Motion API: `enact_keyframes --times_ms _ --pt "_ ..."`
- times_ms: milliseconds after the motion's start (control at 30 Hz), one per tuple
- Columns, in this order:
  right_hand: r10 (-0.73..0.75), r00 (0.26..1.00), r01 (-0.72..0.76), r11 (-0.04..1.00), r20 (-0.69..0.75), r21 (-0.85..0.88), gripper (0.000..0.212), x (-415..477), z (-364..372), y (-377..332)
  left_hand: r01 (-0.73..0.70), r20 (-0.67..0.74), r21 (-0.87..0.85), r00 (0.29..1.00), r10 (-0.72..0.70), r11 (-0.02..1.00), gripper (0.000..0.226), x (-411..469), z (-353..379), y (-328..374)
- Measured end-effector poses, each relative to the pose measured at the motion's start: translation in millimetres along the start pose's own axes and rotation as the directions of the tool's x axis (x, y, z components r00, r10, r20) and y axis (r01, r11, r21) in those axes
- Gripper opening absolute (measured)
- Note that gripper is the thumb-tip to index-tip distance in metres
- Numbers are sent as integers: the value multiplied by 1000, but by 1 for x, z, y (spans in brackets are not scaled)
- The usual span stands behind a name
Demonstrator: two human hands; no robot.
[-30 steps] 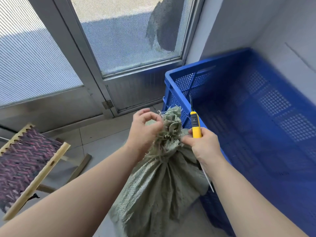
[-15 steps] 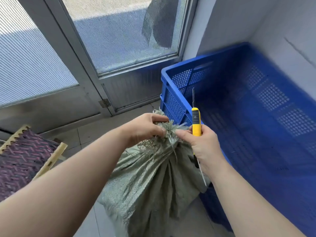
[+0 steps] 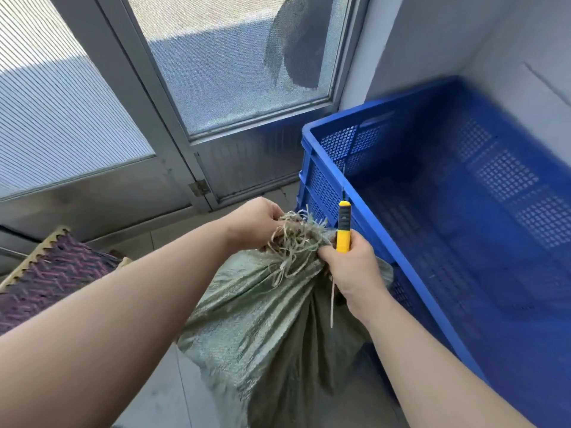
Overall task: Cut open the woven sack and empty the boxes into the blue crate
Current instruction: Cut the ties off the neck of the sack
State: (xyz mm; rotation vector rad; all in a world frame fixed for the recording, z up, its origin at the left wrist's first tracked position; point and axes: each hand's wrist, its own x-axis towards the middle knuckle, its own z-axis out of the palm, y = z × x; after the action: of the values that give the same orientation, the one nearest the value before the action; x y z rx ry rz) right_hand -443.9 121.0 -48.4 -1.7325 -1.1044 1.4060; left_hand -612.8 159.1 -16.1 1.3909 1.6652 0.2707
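A grey metal-framed door (image 3: 173, 143) with mesh screen panes (image 3: 241, 57) fills the far side, daylight coming through (a dark patch shows on the right pane). Pale walls (image 3: 448, 41) stand at right, grey floor tiles (image 3: 173, 396) below. A purple woven stool (image 3: 52, 273) sits at left.

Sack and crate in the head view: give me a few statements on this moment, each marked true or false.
1. The right hand holds a yellow knife. True.
2. The blade points down into the sack. False: it points up.
3. Boxes lie in the crate. False: none show in it.
4. The left hand has a grip on the sack's frayed top. True.
5. The sack is beside the crate. True.
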Motion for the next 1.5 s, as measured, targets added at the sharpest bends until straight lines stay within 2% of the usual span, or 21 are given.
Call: enact_keyframes --times_ms 100,233,267,333,367,400,433,467,500,533,600,667,700,767,833,933,1067,1167,1267,1400,1500 --pt "12 998 -20 989 59 144 35 -5 7 0 19 -13 -40 1000 -19 999 50 6 4 -1" --pt "75 996 -65 982 -45 178 38 0 14 -2 66 70 -91 996 -60 994 39 13 4 -3" --pt "105 992 -90 979 -71 180 38 4 14 -3 79 105 -161 992 -63 984 39 12 1 -4" --pt "132 985 -113 980 -108 166 29 13 11 -4 109 114 -449 991 -64 887 35 7 -4 -10" --pt "136 984 -117 980 -113 158 26 15 9 -5 72 38 -580 997 -61 811 24 4 -6 -15" --pt "138 984 -121 982 -116 147 23 17 8 -3 -21 -103 -633 993 -58 774 16 -1 -6 -21" --pt "140 983 -124 983 -120 137 21 18 8 -2 -143 -272 -592 962 -30 793 12 -8 -4 -27" --pt "147 981 -130 982 -124 133 20 18 8 -3 -257 -420 -464 906 45 848 7 -16 1 -33" --pt "157 979 -140 981 -130 132 20 18 10 -2 -333 -496 -298 855 153 894 7 -25 9 -40" --pt "165 976 -146 980 -140 138 19 19 11 -3 -384 -490 -124 826 280 915 14 -37 17 -44" --pt "185 971 -161 974 -149 160 16 20 13 -5 -452 -314 109 829 462 885 21 -54 34 -50" --pt "189 975 -171 974 -120 147 15 19 13 -5 -453 -200 152 856 476 878 8 -51 49 -53" --pt "184 979 -171 976 -92 136 15 19 13 -4 -411 -214 96 881 422 906 14 -44 53 -49" --pt "167 986 -162 978 -26 131 17 17 11 0 -251 -199 -164 956 218 954 22 -31 52 -34" --pt "136 991 -136 982 10 131 20 16 7 5 -173 -105 -358 984 144 918 30 -19 49 -21" --pt "102 993 -112 977 66 179 33 18 -1 14 -132 -37 -356 991 127 925 46 -7 44 -17" --pt "65 995 -74 991 80 112 35 13 -6 19 -22 42 -485 998 48 874 66 2 43 -24" --pt "58 995 -66 993 82 97 35 9 -10 19 33 82 -513 997 11 857 75 2 45 -30" --pt "53 996 -52 999 69 -6 27 1 -27 13 72 90 -473 995 -34 878 84 -1 46 -33" --pt "-46 998 56 974 50 -219 46 -15 -57 0 68 37 -396 998 -58 916 88 -2 54 -30" --pt "-113 992 124 960 58 -252 56 -24 -69 -12 56 34 -380 998 -47 923 91 -3 60 -27"
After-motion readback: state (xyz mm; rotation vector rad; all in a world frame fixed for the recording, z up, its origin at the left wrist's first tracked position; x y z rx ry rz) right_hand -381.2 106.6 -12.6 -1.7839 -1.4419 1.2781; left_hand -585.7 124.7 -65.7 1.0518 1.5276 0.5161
